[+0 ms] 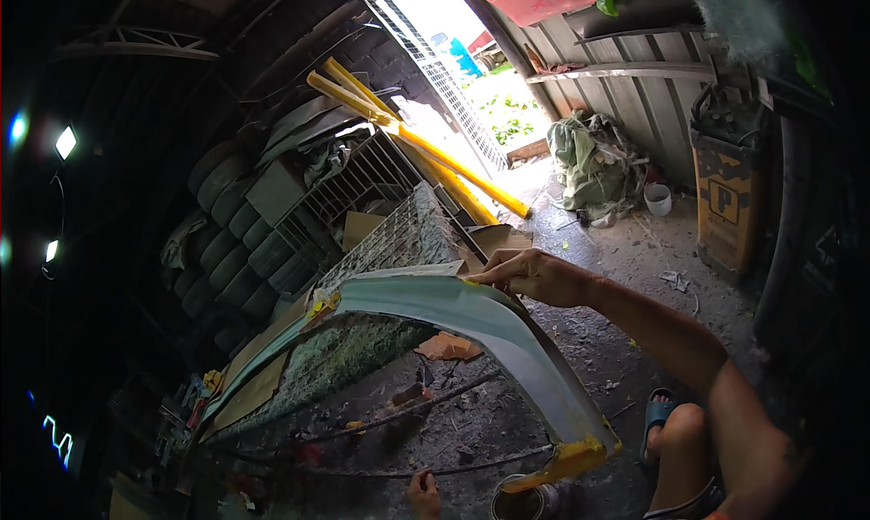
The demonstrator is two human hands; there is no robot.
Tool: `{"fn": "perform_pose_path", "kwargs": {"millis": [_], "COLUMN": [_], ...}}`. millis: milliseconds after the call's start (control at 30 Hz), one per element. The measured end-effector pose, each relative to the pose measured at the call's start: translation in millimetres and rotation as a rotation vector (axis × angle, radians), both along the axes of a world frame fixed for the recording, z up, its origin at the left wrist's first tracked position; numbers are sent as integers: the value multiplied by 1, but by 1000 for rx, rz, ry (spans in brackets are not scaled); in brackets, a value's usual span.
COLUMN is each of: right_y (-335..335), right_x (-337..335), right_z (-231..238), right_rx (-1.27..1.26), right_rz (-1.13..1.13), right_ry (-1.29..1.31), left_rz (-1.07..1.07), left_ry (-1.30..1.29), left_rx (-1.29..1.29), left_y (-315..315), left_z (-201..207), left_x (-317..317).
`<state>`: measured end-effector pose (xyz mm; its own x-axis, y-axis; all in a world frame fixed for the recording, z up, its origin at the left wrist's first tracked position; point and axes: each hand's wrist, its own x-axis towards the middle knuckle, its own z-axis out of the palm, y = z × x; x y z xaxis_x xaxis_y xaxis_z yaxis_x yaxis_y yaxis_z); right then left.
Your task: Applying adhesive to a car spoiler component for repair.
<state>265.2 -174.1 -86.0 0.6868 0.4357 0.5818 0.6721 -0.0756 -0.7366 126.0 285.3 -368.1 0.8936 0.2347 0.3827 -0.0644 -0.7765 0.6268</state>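
A long, curved, pale green body panel (444, 304) lies across a rack in front of me, bending down toward the right. Yellow filler-like paste (580, 459) coats its lower right end, with more yellow patches along the panel. My right hand (542, 278) reaches over from the right, fingers bent and pressed together at the panel's upper edge. A little yellow shows by the fingertips; whatever they pinch is hidden. Low in the middle, my left hand (423, 496) is closed, apart from the panel, its contents too small to make out. An open round tin (524, 502) stands under the yellow end.
Thin metal bars (444, 396) run below the panel. Behind it are a mesh rack (394, 234), yellow poles (435, 148) and stacked tyres (237, 219). An open doorway (494, 94), a cloth heap (594, 162), a white bucket (658, 198) and a tall orange-black machine (725, 198) stand farther off.
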Motion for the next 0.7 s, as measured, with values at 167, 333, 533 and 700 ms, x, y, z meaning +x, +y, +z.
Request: {"fn": "perform_pose_path", "kwargs": {"millis": [167,333,533,700], "right_y": [-3,-4,0,-2], "right_x": [-8,-4,-7,-6], "right_z": [5,9,24,33], "right_rx": [40,-14,-138,-188], "right_rz": [51,27,-51,-17], "right_ry": [2,-97,-127,-36], "left_rz": [58,-60,-41,-18], "left_ry": [84,1,13,41], "left_rx": [-5,-4,46,26], "left_y": [12,-8,9,5], "left_z": [-11,3,-24,-22], "left_x": [1,1,8,7]}}
